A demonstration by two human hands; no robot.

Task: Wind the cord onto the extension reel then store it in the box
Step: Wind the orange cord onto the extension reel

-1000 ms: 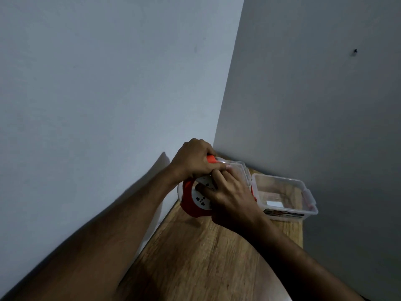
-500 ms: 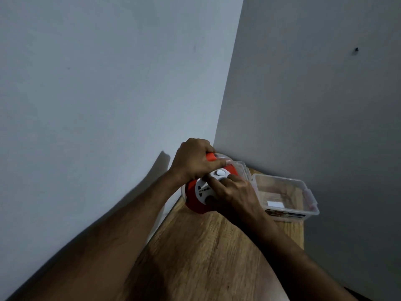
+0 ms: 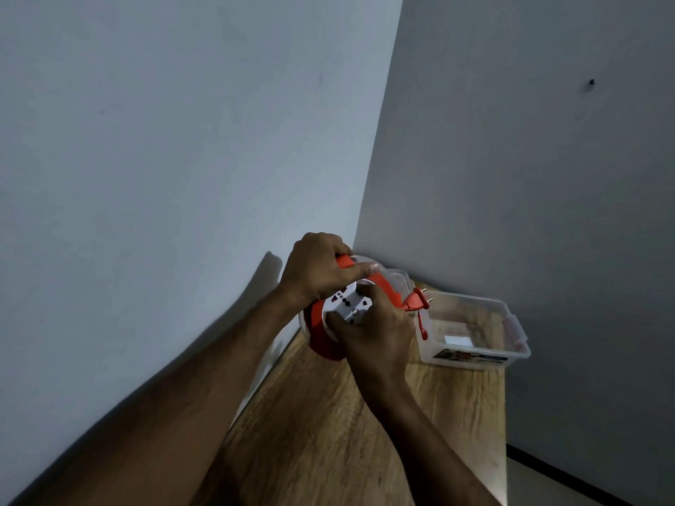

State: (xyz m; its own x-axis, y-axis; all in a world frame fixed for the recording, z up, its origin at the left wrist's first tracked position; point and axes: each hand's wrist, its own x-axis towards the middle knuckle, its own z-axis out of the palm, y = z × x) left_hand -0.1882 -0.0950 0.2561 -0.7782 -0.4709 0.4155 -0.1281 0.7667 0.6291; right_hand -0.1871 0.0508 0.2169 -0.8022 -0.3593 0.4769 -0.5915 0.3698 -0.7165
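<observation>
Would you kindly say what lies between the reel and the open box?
In the head view, the orange plug hangs between the reel and box.

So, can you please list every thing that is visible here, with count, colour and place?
reel: one, orange and white, held over the table's far left part
plug: one, orange, sticking out right of the reel, above the box's left edge
box: one, clear, open, on the table's far right corner
table: one, wood brown, in the wall corner
walls: two, grey
left hand: grips the reel's top
right hand: grips the reel's white socket face
</observation>
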